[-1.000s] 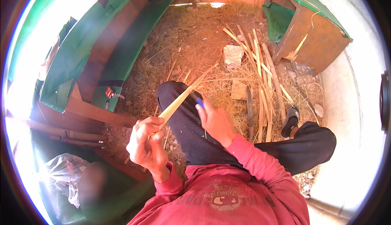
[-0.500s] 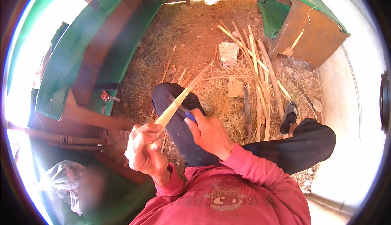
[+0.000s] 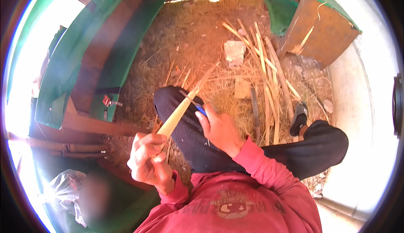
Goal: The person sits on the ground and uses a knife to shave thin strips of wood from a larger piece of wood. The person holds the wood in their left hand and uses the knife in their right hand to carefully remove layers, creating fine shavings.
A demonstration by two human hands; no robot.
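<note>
My left hand [image 3: 150,159] is closed around the near end of a pale wooden strip [image 3: 174,119], which slants up and away over my knee. In my closed right hand [image 3: 222,131] is a knife with a blue handle [image 3: 200,110]. Its thin blade lies across the strip at about the middle of its length. A small curl of shaving [image 3: 195,90] stands up from the wood just past the blade. The strip narrows toward its far tip.
Several long wooden sticks [image 3: 269,85] lie on the straw-strewn ground to the right, beside a pale block [image 3: 235,52]. Green-covered benches [image 3: 113,60] line the left. A brown wooden box [image 3: 320,35] stands at right. A clear plastic bag [image 3: 65,193] lies lower left.
My right hand has shifted slightly right and nearer, the knife blade now lying across the strip. A shaving curl shows at the blade. My left hand keeps its hold, nearly unmoved.
</note>
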